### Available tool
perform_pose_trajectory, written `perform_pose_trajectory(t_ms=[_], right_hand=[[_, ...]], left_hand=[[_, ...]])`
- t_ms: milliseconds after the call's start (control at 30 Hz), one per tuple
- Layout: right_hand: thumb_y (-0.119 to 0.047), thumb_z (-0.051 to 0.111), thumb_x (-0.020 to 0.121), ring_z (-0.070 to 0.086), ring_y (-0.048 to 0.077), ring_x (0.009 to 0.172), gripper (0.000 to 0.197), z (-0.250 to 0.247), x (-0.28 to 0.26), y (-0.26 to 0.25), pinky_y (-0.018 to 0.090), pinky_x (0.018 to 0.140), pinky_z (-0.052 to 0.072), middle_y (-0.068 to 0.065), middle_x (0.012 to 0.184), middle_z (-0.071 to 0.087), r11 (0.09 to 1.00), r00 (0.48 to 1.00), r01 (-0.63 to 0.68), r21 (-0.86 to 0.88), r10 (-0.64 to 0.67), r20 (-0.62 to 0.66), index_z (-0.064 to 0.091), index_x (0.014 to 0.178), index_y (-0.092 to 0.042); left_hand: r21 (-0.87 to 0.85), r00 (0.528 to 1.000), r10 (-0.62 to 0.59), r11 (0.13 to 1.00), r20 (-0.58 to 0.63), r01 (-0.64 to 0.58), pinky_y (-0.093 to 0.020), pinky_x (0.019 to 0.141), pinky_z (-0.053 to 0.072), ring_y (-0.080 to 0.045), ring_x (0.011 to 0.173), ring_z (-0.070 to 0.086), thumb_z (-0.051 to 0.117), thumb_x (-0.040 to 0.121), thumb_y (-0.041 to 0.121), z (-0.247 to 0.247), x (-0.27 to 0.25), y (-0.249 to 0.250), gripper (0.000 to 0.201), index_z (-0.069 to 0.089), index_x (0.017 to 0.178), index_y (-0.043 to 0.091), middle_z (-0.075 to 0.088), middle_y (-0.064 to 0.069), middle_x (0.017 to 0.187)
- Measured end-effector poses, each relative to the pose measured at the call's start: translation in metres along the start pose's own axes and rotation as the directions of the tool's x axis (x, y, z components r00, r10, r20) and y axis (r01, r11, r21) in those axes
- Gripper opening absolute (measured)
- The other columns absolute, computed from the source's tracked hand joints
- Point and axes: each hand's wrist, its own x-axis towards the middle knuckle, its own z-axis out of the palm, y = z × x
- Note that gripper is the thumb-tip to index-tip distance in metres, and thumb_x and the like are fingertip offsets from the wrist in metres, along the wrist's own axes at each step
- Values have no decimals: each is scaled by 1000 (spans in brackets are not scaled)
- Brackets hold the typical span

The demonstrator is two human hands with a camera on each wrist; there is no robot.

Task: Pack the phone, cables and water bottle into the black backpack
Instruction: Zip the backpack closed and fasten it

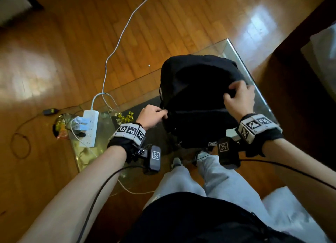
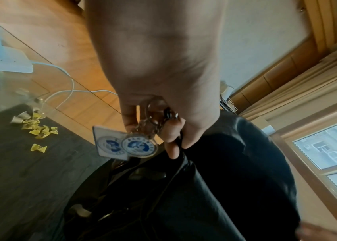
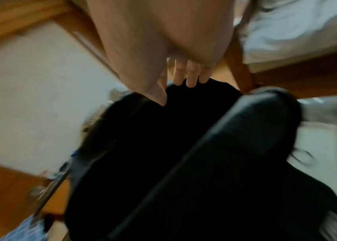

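The black backpack [image 1: 196,90] stands upright on the glass table [image 1: 234,55]. My left hand [image 1: 154,115] is at its left side and pinches the zipper pull; in the left wrist view my left hand [image 2: 163,133] holds the pull with a key ring, and two blue-and-white tags [image 2: 126,145] hang from it. My right hand [image 1: 238,97] grips a fold of fabric at the bag's upper right; in the blurred right wrist view its fingers [image 3: 190,75] curl over the top of the backpack [image 3: 163,146]. No phone, loose cables or water bottle show outside the bag.
A white power strip [image 1: 89,128] with plugs and a white cord [image 1: 116,48] lies at the table's left end. Yellow candy wrappers [image 1: 127,117] are scattered beside the bag. A white bed [image 3: 287,32] is to the right. My legs stand against the table's near edge.
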Motion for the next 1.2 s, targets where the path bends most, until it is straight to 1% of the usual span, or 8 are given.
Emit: perform_pose_trajectory(t_ms=[233,333,433,600,800,900,1000,1200], right_hand=[[-33,64,79,40,40,125,58,49,-58,66,42,105,33,22,133,37,828,848,-528,188,500,178,43,124,-4],[-47,72,68,42,36,129,101,72,-52,76,44,105,39,21,141,38,627,747,-664,407,569,343,23,138,5],[-41,67,78,48,31,126,88,93,-53,71,41,91,44,14,142,42,355,690,-712,606,513,511,19,143,-4],[-15,43,99,63,25,96,21,112,-65,49,40,98,45,8,106,59,78,725,-649,757,364,585,49,115,-3],[-24,54,94,59,25,88,38,120,-59,50,28,47,49,11,116,57,71,708,-640,765,441,552,49,126,-4],[-21,48,96,64,27,89,36,125,-59,49,32,54,51,13,121,61,98,728,-639,763,396,559,48,126,-1],[-15,42,96,63,29,100,13,118,-64,48,28,65,47,7,96,62,121,751,-613,781,396,528,53,88,-13],[-15,38,86,57,19,76,18,85,-94,35,37,78,50,0,75,56,-76,795,-451,889,420,439,53,76,-17]], left_hand=[[100,994,77,991,73,-84,-22,50,35,-10,44,48,59,87,31,-8,-9,8,32,65,58,18,50,6,38],[89,990,75,992,121,-87,-24,61,43,-18,60,61,60,86,32,-12,-11,5,32,67,60,15,67,-5,56],[79,985,80,993,153,-93,-23,58,46,-19,56,66,60,90,27,-13,-14,7,31,63,63,13,61,0,48],[160,984,106,979,144,-129,-17,38,36,-12,40,38,55,94,28,-21,-24,10,28,67,76,11,43,6,48],[296,975,125,939,184,-176,-23,47,28,-14,47,34,51,94,32,-26,-30,10,30,68,73,19,40,7,50],[367,971,131,909,198,-197,-26,51,26,-15,52,36,50,94,34,-27,-32,13,30,71,78,19,45,1,60],[410,973,115,892,200,-189,-26,51,27,-15,54,37,49,94,34,-29,-34,15,30,72,83,18,47,2,61],[482,980,108,858,168,-177,-27,53,29,-19,59,41,47,95,32,-26,-39,25,31,71,84,15,51,-3,68]])
